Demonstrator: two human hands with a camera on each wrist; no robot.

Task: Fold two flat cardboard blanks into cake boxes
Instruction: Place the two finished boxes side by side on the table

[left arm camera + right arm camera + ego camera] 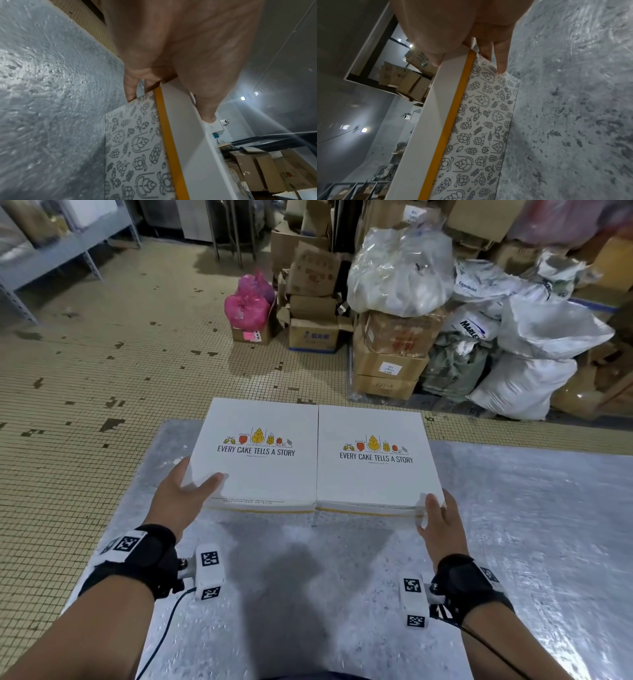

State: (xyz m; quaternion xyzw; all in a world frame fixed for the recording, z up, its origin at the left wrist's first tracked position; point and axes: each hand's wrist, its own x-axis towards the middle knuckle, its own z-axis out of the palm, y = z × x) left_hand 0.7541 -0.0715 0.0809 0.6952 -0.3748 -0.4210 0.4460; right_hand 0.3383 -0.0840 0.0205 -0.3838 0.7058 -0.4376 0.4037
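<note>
Two folded white cake boxes printed "EVERY CAKE TELLS A STORY" stand side by side, touching, at the far edge of the silver table (308, 594). My left hand (193, 491) grips the near-left corner of the left box (257, 453), thumb on the lid and fingers along its left side. My right hand (438, 510) grips the near-right corner of the right box (373, 463) the same way. The left wrist view shows my thumb (205, 108) on the lid over the patterned side wall (137, 148). The right wrist view shows my fingers (501, 60) against the patterned wall (479, 128).
Beyond the table lies a tiled floor (120, 364). Stacked cardboard cartons (387, 364), white sacks (534, 378) and a pink bag (246, 302) crowd the back right. A metal shelf (51, 251) stands at the far left. The near part of the table is bare metal.
</note>
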